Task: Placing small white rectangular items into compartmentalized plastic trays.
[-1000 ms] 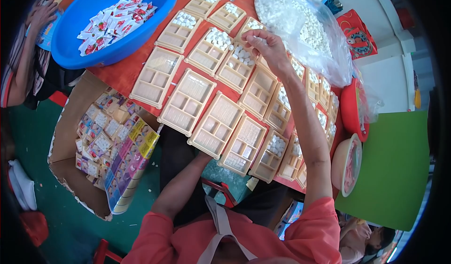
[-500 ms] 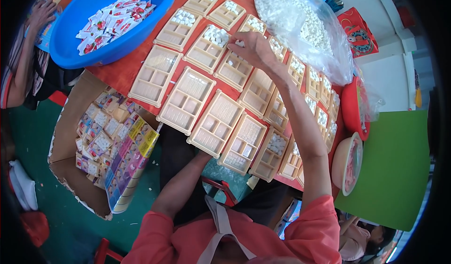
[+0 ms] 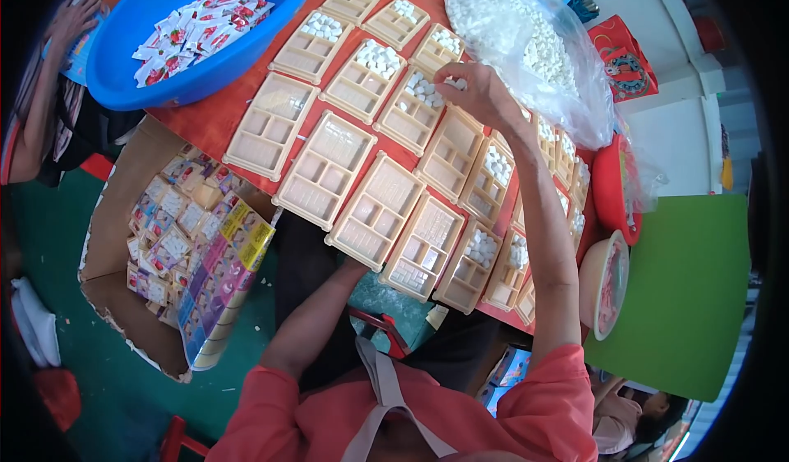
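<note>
My right hand [image 3: 481, 92] is over the rows of beige compartment trays, thumb and fingers curled together with small white pieces [image 3: 456, 83] between them. Just beside its fingertips is a tray [image 3: 408, 113] whose top compartment holds similar white pieces. Right below the hand, another tray [image 3: 450, 154] shows bare compartments. Of my left arm I see the forearm [image 3: 320, 314], reaching under the near edge of the trays; the hand itself is hidden there. Closest to it is a tray [image 3: 376, 211] with bare compartments.
A bag of white pieces [image 3: 534, 51] lies at the far right. Left stands a blue basin [image 3: 107, 76] of sachets; below it, a cardboard box [image 3: 107, 277] of filled packs. Red [image 3: 612, 191] and cream [image 3: 596, 289] basins line the right edge. Another person's hand [image 3: 74, 18] is far left.
My right hand has moved a little to the right. The tray beside it now shows white pieces in its top compartment, which looked bare before. My left forearm has hardly moved.
</note>
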`<state>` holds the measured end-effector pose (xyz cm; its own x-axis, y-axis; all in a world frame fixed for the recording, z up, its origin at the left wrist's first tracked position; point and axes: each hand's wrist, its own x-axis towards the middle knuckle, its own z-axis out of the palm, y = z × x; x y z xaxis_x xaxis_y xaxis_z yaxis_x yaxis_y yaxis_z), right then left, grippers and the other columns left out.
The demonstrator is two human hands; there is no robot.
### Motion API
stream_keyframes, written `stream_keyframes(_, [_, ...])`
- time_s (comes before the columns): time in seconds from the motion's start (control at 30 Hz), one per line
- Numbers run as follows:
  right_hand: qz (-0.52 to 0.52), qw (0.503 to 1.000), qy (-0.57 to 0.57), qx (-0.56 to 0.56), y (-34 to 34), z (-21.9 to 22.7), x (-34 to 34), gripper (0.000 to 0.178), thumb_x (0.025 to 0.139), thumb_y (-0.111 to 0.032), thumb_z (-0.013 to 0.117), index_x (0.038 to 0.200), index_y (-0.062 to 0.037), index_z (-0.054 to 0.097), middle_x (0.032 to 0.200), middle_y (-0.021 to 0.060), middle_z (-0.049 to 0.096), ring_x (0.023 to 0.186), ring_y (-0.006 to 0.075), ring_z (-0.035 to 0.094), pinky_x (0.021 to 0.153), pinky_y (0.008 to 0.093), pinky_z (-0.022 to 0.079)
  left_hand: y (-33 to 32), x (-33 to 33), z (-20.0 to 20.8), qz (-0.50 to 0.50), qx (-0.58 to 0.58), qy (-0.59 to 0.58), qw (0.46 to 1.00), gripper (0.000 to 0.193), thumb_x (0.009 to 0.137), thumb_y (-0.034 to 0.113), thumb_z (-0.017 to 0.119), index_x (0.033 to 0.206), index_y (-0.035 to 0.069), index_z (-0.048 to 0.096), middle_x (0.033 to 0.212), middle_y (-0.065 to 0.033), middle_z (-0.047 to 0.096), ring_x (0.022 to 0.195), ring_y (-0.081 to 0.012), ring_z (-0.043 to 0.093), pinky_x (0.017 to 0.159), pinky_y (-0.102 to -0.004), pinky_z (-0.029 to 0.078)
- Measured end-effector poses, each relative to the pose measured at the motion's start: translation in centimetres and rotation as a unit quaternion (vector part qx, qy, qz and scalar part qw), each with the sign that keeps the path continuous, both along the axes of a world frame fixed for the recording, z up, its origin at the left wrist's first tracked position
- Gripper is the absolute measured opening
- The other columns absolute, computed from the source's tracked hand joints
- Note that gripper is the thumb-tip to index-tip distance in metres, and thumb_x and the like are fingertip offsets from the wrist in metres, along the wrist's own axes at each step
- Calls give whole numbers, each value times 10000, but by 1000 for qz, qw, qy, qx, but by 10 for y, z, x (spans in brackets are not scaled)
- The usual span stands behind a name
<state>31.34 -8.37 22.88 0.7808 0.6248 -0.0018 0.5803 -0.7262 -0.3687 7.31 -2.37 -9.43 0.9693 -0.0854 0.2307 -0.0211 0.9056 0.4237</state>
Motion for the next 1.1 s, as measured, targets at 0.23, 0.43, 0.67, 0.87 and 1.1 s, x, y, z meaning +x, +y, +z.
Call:
stream_keyframes(0.23, [54, 998, -30, -12, 23, -9, -5, 198, 833, -191, 636, 950, -34, 665, 722, 111, 636, 629, 187, 573, 623, 327, 454, 5, 2, 9, -33, -43, 41, 998, 637, 992, 494, 263, 1504, 153, 94, 1549, -103, 140, 1415, -278, 193, 1144, -477, 229])
stream_keyframes(0.43, [54, 998, -28, 22, 24, -7, -6, 192, 837, -185, 632, 952, -34, 665, 757, 104, 645, 664, 174, 581, 646, 312, 458, 6, 6, 13, -59, -89, 74, 992, 633, 995, 487, 264, 1503, 152, 92, 1546, -107, 146, 1412, -279, 201, 1140, -476, 240])
stream_keyframes(0.67, [119, 993, 21, 13, 34, -11, -22, 182, 828, -205, 626, 941, -70, 669, 808, 114, 658, 722, 220, 608, 691, 325, 482, 11, 5, 19, -112, -281, 74, 950, 639, 997, 480, 284, 1502, 147, 81, 1540, -116, 161, 1406, -283, 217, 1132, -476, 264])
stream_keyframes(0.87, [106, 994, 10, 10, 32, -3, -21, 180, 848, -189, 623, 929, -35, 666, 805, 78, 666, 726, 125, 597, 686, 298, 480, 10, 1, 17, -8, 43, 26, 999, 631, 999, 460, 301, 1502, 146, 84, 1540, -112, 165, 1410, -277, 207, 1138, -472, 250])
stream_keyframes(1.1, [7, 994, 36, 99, -12, 33, -5, 200, 866, -202, 638, 916, -9, 649, 737, -3, 596, 666, 65, 545, 631, 241, 461, 10, 4, 8, 110, 523, -25, 845, 654, 977, 463, 371, 1498, 146, 136, 1540, -101, 182, 1411, -280, 207, 1151, -475, 204])
